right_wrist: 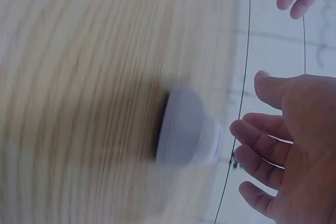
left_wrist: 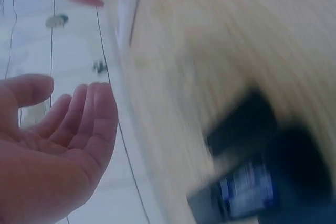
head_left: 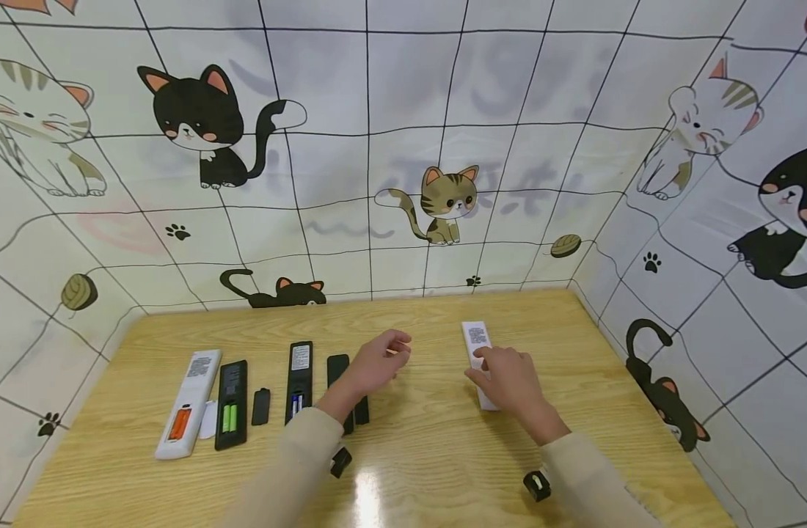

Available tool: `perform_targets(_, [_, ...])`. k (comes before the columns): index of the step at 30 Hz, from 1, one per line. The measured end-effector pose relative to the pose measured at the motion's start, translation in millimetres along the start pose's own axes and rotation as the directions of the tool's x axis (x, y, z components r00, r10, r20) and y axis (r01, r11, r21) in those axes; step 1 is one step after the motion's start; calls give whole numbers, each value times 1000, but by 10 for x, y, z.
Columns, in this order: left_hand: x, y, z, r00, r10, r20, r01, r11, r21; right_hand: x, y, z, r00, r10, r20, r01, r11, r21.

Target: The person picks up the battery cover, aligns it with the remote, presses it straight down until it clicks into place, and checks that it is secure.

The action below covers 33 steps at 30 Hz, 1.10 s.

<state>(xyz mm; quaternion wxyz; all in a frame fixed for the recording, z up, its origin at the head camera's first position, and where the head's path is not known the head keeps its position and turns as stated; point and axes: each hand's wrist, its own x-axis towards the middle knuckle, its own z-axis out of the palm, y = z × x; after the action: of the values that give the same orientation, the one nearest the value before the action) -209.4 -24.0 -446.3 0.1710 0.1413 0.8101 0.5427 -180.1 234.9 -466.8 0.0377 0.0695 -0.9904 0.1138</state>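
A white remote control [head_left: 476, 334] lies face down at the right of the table, a label on its back. Over its near half hovers my right hand [head_left: 512, 381], fingers relaxed and apart from it in the right wrist view. My left hand [head_left: 375, 363] is held above the table's middle, fingers loosely bent around nothing. Partly hidden under the left forearm is a dark remote or cover [head_left: 337, 364], with a smaller dark piece [head_left: 362, 412] beside it. Left of these lies a black remote [head_left: 300, 378] with blue-and-white batteries in its open compartment.
Farther left are a black remote [head_left: 230, 418] with green batteries, a small black battery cover [head_left: 261, 407], and a white remote [head_left: 195, 389] with orange batteries. A white cover [head_left: 208, 419] lies between those two remotes. Cat-patterned cloth walls [head_left: 337, 161] border the wooden table [head_left: 430, 455].
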Motion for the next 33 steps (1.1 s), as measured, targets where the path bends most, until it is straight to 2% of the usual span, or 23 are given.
perform_targets(4, [-128,-139,-312,998,-16,-67,23,995,99,-27,-185,68,998,-66,-16,66,998,-3])
perform_targets(7, [-226,-231,-493,993,-31,-113,51,983,178,-29,-321,130,993,-118,-17,118,993,0])
perform_targets(11, [-335,-340,-669,989,-46,-144,85,956,279,-34,-520,206,983,-186,2,186,982,20])
perform_targets(14, [-397,-399,-752,986,-65,-156,111,947,301,-36,-673,252,974,-225,24,224,974,36])
perform_targets(18, [-442,-442,-792,980,-87,-180,139,943,301,-33,-874,289,964,-261,53,259,965,37])
perform_targets(24, [-414,-509,-754,973,-109,-203,166,941,295,10,-1108,327,947,-308,90,308,951,21])
perform_targets(31, [-411,-527,-682,967,-122,-224,189,931,311,45,-1257,425,939,-334,78,334,942,11])
perform_targets(33, [-422,-524,-659,963,-117,-242,196,922,333,38,-1289,437,938,-338,76,337,941,24])
